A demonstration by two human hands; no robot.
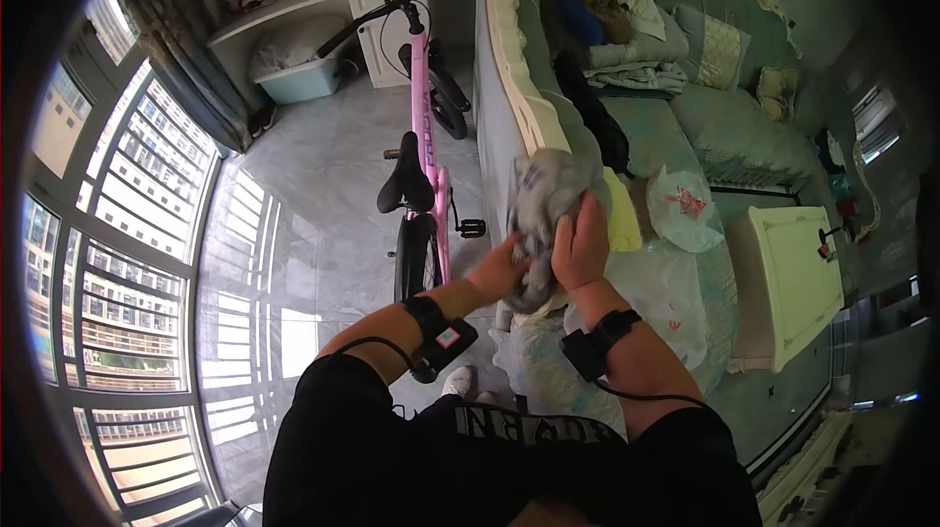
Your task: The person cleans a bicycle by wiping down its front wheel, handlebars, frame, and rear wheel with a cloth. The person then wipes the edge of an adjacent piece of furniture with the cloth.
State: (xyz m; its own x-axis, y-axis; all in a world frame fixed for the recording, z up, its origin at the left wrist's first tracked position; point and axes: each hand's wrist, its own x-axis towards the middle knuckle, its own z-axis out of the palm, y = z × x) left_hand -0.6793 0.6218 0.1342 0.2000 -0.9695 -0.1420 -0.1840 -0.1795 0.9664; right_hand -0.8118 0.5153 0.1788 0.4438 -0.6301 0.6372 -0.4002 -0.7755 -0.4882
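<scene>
A crumpled grey, patterned cloth (pixel 546 192) is bunched between both hands, above the cream-trimmed sofa back. My left hand (pixel 499 270) grips its lower left side; the fingertips are partly hidden in the folds and slightly blurred. Against the right side of the cloth presses my right hand (pixel 582 245), with fingers pointing up along it and the thumb toward the middle. A piece of yellow fabric (pixel 621 212) lies on the seat just right of the cloth.
A pink bicycle (pixel 422 106) stands on the tiled floor at left. On the sofa (pixel 705 130) are a clear plastic bag (pixel 683 206), folded clothes (pixel 636 76) and cushions. A cream table (pixel 798 282) stands at right. A lidded bin (pixel 299 81) sits beneath the shelf.
</scene>
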